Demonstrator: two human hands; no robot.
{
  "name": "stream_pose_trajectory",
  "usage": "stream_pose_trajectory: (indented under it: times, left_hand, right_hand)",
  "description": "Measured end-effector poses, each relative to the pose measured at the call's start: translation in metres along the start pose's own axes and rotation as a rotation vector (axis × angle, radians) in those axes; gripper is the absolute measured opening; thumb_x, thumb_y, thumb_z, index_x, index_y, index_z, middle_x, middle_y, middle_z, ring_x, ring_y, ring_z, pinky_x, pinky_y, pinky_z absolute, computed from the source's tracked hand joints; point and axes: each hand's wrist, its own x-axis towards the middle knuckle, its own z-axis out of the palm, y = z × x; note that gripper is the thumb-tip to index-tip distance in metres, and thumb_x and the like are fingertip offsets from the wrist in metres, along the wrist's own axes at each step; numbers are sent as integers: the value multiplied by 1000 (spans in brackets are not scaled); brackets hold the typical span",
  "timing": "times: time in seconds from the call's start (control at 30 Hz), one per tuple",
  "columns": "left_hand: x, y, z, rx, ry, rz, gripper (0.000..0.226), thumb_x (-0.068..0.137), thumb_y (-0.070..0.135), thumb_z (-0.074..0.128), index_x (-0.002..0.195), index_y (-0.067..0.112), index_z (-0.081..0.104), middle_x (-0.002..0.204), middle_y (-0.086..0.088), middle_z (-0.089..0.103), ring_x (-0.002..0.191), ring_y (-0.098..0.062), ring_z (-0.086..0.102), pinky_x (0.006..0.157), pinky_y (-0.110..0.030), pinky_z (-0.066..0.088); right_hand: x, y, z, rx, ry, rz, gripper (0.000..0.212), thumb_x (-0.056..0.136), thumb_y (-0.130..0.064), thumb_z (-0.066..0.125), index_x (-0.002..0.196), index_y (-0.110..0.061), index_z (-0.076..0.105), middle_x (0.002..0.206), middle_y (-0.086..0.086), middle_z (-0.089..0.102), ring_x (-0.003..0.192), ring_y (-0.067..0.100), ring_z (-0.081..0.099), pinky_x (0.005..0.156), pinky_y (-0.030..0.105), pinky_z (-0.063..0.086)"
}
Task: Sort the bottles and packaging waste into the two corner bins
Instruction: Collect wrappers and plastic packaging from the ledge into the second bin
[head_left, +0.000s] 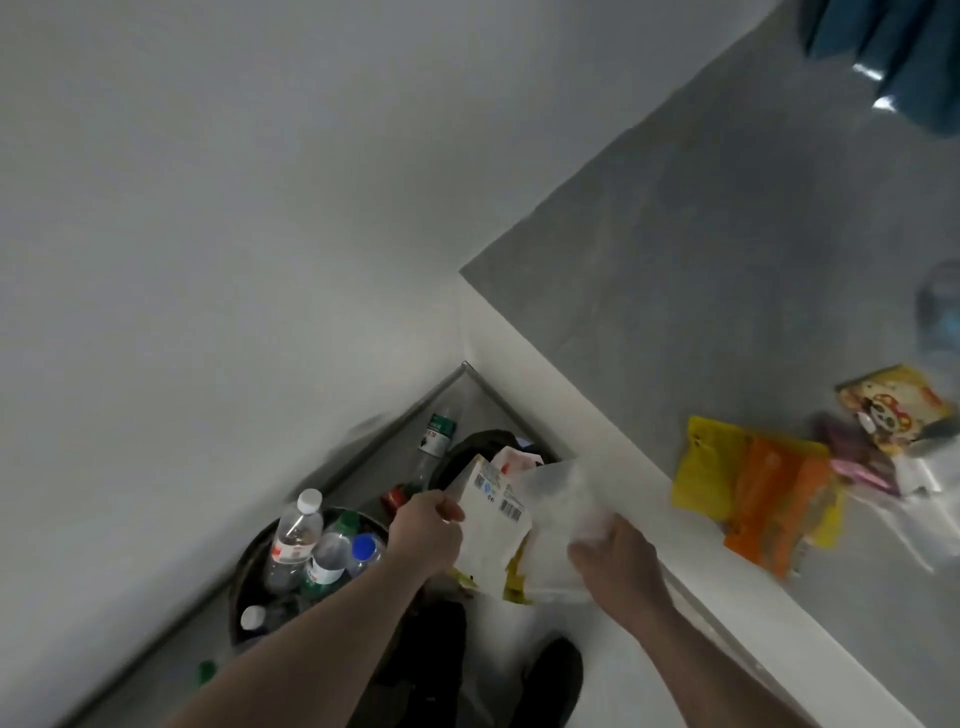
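Your left hand (426, 535) pinches the white mailer bag (493, 519) over the far bin (457, 457); your right hand (618, 561) clutches clear wrapping (561, 499). The bottle bin (249, 566) sits left of your fingers.

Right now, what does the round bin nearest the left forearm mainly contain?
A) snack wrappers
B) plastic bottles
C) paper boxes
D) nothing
B: the round bin beside the left hand shows several clear plastic bottles with white, green and blue caps.
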Motion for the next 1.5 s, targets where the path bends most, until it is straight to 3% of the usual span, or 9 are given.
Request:
stream_pose_trajectory:
  times: [0.17,0.27,0.37,0.53,0.77,1.1,1.3,1.4,1.5]
  left_hand:
    - [65,-27,37,100,-41,24,42,90,2,51,116,28,71,119,7,66,103,-14,63,80,-21,44]
    - [87,-41,53,202,-35,69,42,95,9,55,132,27,64,133,5,60,120,-19,60,91,-24,46]
    - [101,-53,64,257,-36,162,37,99,18,56,135,27,61,141,7,55,128,-17,54,105,-31,46]
    - [117,-63,71,348,-53,307,39,101,20,52,139,25,58,148,10,48,134,-16,48,108,-28,41]
    - [139,-67,92,747,-219,424,63,104,29,46,159,19,19,168,-5,8,150,-28,21,121,-42,24]
    - [183,-63,133,870,-190,440,49,103,29,46,149,15,41,158,-7,29,136,-27,36,114,-41,34]
    - [162,-57,115,736,-188,420,46,105,32,40,150,23,39,165,-4,17,145,-27,25,116,-44,36]
    - [136,-50,101,715,-191,428,49,108,40,30,155,25,31,169,-3,9,153,-27,14,121,-45,29]
    - [110,-40,85,708,-158,405,53,107,44,29,158,28,25,170,-2,5,155,-26,8,124,-47,22]
  right_hand:
    - [71,29,64,29,-56,24,45,77,-28,67,119,-16,59,102,-2,63,94,19,63,80,35,55]
    - [99,42,94,-30,-82,13,62,77,-40,61,135,-22,46,121,1,59,102,19,57,87,39,53]
    - [120,46,117,-113,-127,15,59,92,-37,62,141,-16,35,123,5,56,95,17,50,76,31,44]
    - [147,49,155,-165,-143,-90,67,93,-36,60,148,-22,24,136,4,50,117,25,55,94,45,52]
    - [197,65,203,-292,-130,-81,81,100,-44,49,160,-23,-1,159,13,23,134,33,45,104,44,48]
    - [251,94,243,-402,-114,-40,79,99,-48,47,160,-19,6,159,11,29,141,27,39,114,40,38]
    - [221,80,215,-250,36,-113,73,94,-54,54,151,-13,32,144,8,51,126,22,54,105,34,46]
    - [192,67,189,-186,66,-93,94,86,-61,63,156,-12,23,150,9,44,134,26,47,111,39,41]
    - [159,56,165,-203,75,-99,94,87,-58,63,157,-14,17,155,9,37,139,26,40,113,40,38]
